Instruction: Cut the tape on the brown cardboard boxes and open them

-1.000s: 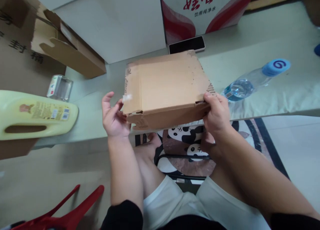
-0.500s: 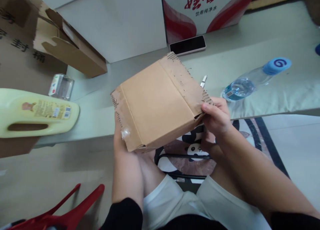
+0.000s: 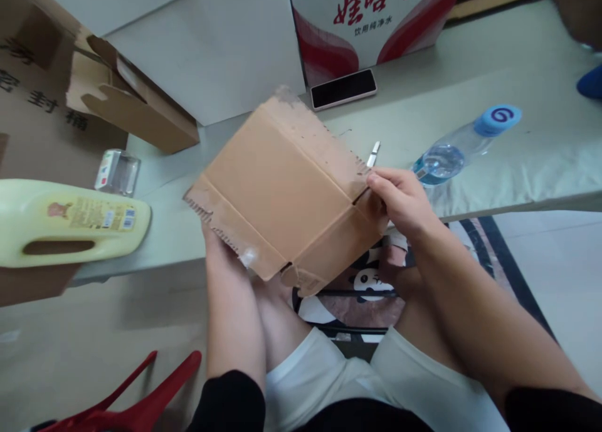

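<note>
A flattened brown cardboard box (image 3: 263,181) with ragged, torn end flaps is held up over my lap, tilted. My right hand (image 3: 399,197) pinches its right corner, thumb on top and fingers beneath. My left hand is behind the lower left side of the cardboard; only the wrist (image 3: 217,250) and forearm show, and its fingers are hidden. A small knife-like tool with a pale blade (image 3: 374,154) lies on the table just beyond my right hand. Close by on the right lies a water bottle (image 3: 444,159) with a blue cap.
On the table (image 3: 508,62) are a phone (image 3: 344,89), a red-and-white carton (image 3: 371,31), an open brown box (image 3: 145,115), a clear plastic container (image 3: 117,172) and a yellow jug (image 3: 75,222). A red stool or chair leg (image 3: 160,394) stands low on the left.
The cardboard has shifted left and tilted, so its near side panel and a loose flap now show. My right hand moved slightly left with it, keeping its grip.
</note>
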{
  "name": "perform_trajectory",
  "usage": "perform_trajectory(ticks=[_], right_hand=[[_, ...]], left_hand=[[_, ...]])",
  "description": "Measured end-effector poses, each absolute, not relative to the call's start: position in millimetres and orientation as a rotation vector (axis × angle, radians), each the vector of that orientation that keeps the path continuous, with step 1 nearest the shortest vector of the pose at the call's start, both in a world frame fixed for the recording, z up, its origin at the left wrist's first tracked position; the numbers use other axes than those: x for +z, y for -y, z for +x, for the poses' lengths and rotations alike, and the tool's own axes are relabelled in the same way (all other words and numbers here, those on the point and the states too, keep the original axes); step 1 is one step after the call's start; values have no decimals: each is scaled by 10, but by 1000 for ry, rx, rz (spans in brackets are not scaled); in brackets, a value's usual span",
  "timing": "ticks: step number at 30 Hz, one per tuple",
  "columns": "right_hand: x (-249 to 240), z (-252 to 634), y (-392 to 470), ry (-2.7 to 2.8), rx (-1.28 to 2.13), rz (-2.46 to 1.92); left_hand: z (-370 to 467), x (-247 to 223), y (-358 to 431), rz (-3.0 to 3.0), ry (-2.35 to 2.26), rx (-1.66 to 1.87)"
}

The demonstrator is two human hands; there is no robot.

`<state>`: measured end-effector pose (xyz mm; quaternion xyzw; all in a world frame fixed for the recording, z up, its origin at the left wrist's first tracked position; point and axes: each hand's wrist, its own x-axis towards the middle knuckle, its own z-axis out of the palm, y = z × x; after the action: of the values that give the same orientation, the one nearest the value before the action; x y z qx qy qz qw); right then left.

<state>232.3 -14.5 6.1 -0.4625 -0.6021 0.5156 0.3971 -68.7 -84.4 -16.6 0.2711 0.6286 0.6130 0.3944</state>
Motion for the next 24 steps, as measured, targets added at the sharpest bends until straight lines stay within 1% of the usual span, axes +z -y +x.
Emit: perform_trajectory(ticks=[3,6,10,13,15,17,20,24], right_hand=[[50,2402,100,1694,1213,-1118],[8,2469,69,1706,1176,-1085],[5,2513,62,1693,1451,-964],[1,2504,77,1601,1564,-1077],[-29,2483,75,1514,1483,-1102],[-83,2457,53,1447,1388,-1033],[-185,2420,-2,1357,1322,-997],[-261,2379,-35,1260,1192,-1076]], left_hand=[[-690,-110,697,672,-1454,1560],[-658,-112,685,635,-1394,1472],[-536,-144,738,537,-1366,1232],[-447,-156,706,519,-1386,1179],[-410,-156,660,531,-1399,1215],[-393,-150,623,549,-1408,1249],[-393,-124,606,549,-1394,1255],[-381,-81,622,530,-1236,1300]])
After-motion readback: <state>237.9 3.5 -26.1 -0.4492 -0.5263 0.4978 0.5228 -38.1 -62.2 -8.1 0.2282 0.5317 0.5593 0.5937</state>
